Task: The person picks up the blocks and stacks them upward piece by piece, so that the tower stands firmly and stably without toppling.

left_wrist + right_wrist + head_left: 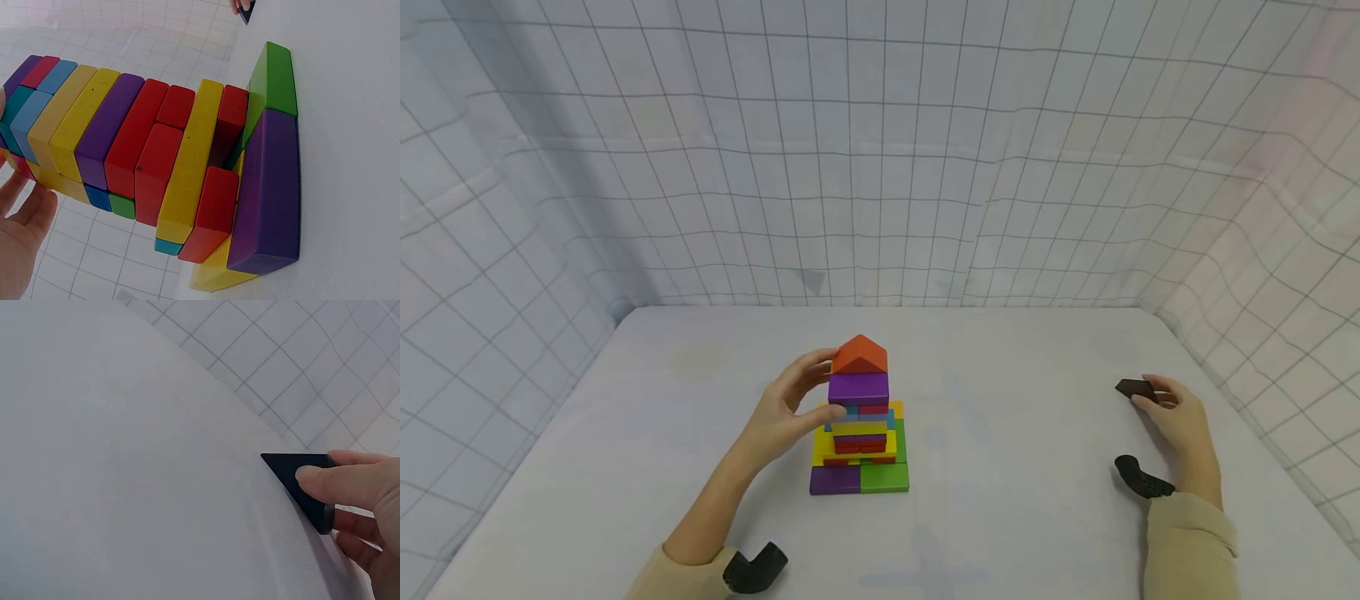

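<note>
A tower of colored building blocks [860,427] stands upright left of the table's middle, with an orange pointed roof block [860,357] on a purple block [858,389]. My left hand [781,419] holds the tower's upper part from the left, thumb at the front and fingers behind. In the left wrist view the tower's layers show sideways, its wide base including a green block [275,78] and a purple block [265,194]. Far to the right, my right hand [1180,414] pinches a small black triangular piece [300,475] between thumb and fingers, close to the table surface.
The white table [1015,467] meets grid-patterned cloth walls [880,167] at the back and both sides. A black curved mount [756,568] sits by my left wrist, and another black mount [1142,479] by my right wrist.
</note>
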### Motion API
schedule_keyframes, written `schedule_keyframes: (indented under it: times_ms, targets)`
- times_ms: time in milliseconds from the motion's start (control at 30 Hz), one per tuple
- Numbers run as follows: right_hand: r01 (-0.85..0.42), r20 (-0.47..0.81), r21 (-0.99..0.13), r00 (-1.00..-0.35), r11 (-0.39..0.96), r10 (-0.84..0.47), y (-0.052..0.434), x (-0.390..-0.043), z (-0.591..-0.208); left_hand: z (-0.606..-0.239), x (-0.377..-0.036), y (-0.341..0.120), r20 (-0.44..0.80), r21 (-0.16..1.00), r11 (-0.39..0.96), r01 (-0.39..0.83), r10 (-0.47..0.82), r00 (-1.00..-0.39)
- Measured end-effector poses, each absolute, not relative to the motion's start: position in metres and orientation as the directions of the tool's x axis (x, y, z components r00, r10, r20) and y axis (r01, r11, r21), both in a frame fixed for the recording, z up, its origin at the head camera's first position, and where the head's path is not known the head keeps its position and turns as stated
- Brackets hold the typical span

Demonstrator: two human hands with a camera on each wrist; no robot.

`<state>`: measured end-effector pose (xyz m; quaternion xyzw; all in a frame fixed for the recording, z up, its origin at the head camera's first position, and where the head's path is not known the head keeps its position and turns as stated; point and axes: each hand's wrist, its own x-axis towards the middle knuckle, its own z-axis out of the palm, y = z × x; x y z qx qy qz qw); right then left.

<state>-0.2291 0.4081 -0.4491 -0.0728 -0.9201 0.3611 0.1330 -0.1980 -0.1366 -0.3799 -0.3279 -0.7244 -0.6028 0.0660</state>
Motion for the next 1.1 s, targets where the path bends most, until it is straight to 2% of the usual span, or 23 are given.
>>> schedule_keyframes:
  times_ms: [167,333,433,633,800,1100]
  targets:
    - [-0.062,0.244,-0.668,-0.96,0.741,0.139,0.391,-0.236,-0.434,-0.382,-0.199,-0.136,0.502,0.822,0.056,0.566,0.397,-0.768]
    - [-0.3,0.388,-0.649,-0.921,0.699,-0.035,0.342,-0.247,-0.398,-0.383,-0.199,-0.135,0.496,0.824,0.061,0.563,0.4,-0.77]
    - [-0.443,0.469,-0.638,-0.872,0.63,-0.139,0.3,-0.245,-0.369,-0.382,-0.199,-0.134,0.487,0.829,0.067,0.555,0.4,-0.776]
    - [-0.715,0.621,-0.605,-0.699,0.35,-0.355,0.211,-0.226,-0.321,-0.382,-0.199,-0.135,0.488,0.826,0.082,0.558,0.392,-0.78]
    - [-0.772,0.611,-0.594,-0.617,0.228,-0.496,0.162,-0.215,-0.315,-0.382,-0.2,-0.136,0.476,0.834,0.083,0.546,0.393,-0.787]
    - [-0.795,0.561,-0.559,-0.572,0.235,-0.599,0.11,-0.203,-0.313,-0.381,-0.2,-0.138,0.491,0.824,0.081,0.561,0.391,-0.778]
